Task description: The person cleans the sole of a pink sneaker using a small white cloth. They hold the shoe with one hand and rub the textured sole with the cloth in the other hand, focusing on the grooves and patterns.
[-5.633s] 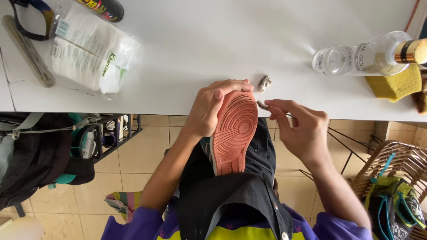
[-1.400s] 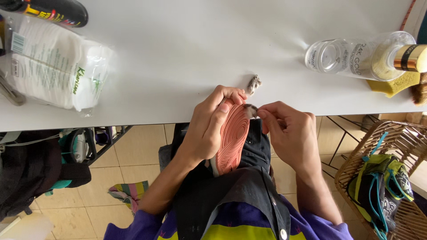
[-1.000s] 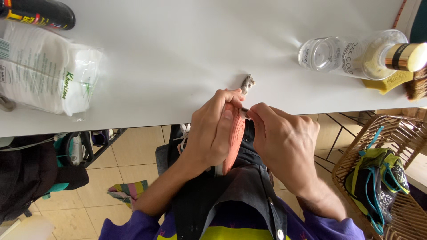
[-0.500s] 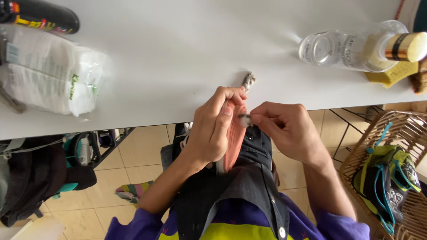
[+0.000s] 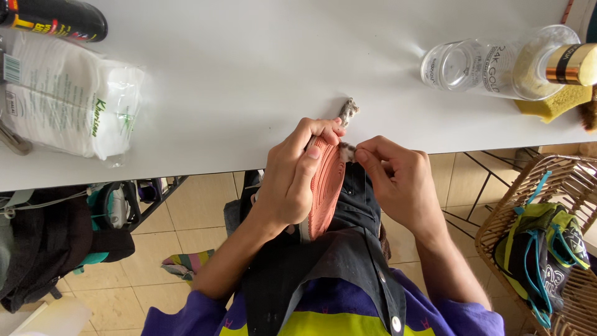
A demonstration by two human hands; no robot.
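- Just below the middle of the frame, the left hand (image 5: 292, 186) wraps around a shoe (image 5: 324, 186) held on edge over the lap, its salmon-pink sole turned toward the right hand (image 5: 398, 186).
- Right hand pinches a small grey wad (image 5: 346, 151), thumb and forefinger closed tight on it, pressing it against the toe end of the sole, right at the edge of the white surface (image 5: 261, 81).
- Another grubby scrap (image 5: 348, 111) lies on the surface just above the fingers; I'd judge it a used piece, so some wiping looks done.
- How clean the sole is I cannot tell, since it is seen nearly edge-on; the work at the toe looks unfinished.
- Upper right: a clear bottle (image 5: 491, 62) on its side, touching a yellow sponge (image 5: 553, 102).
- Upper left: a white packet of pads (image 5: 68, 102) and a dark spray can (image 5: 59, 15), both well apart from the hands.
- Lower right: a wicker basket (image 5: 578, 186) holding another shoe.
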